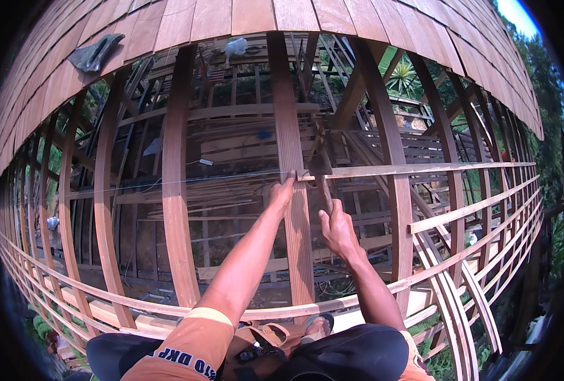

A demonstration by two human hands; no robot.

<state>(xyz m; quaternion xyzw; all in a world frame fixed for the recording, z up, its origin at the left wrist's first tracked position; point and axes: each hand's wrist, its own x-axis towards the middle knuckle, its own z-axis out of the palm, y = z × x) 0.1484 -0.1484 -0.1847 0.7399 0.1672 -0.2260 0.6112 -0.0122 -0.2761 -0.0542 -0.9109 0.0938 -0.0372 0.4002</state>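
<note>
In the head view, my right hand (339, 230) is wrapped round the wooden handle of a hammer (321, 166). The dark hammer head is up beside a brown rafter (289, 136), over the left end of a thin batten (371, 170) that runs off to the right across several rafters. My left hand (284, 192) is on that same rafter, fingers closed in a pinch close to the batten's end. Whatever the fingertips hold, if anything, is too small to make out. A thin string (225, 177) stretches leftward from there across the rafters.
Overlapping wooden shingles (209, 18) cover the roof above, with a grey cloth (95, 53) on them. Below me, long battens (352, 301) cross the rafters. Loose wood strips (450, 317) lean at the lower right. Between rafters there are open gaps, with timber stacked far below.
</note>
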